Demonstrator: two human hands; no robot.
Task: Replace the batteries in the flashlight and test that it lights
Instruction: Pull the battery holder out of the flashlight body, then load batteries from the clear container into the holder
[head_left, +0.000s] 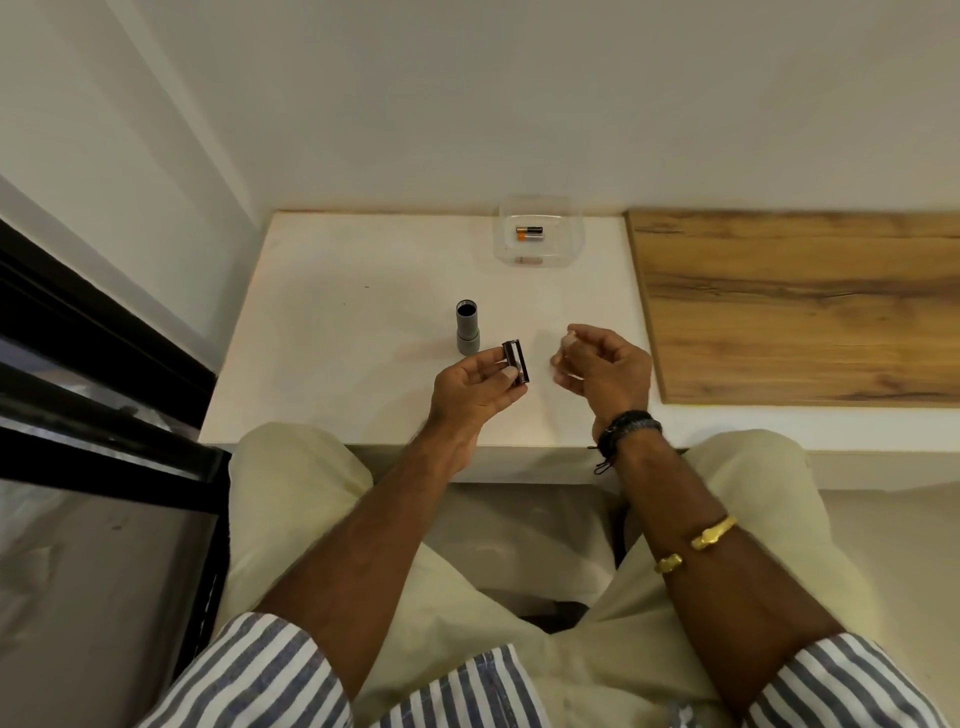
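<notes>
Flashlight (466, 328): grey
Battery holder (516, 362): dark brown
Batteries (529, 233): orange-and-black
Surface (332, 312): white
Sleeves (260, 670): blue-white stripes
Board (800, 301): wood grain

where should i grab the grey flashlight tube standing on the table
Probably the plain barrel of the flashlight tube, above its base collar, with fingers wrapped round from the right. It stands upright on the table with its open mouth up, so a side grip keeps that mouth clear. The left hand is busy gripping the battery holder.
</notes>
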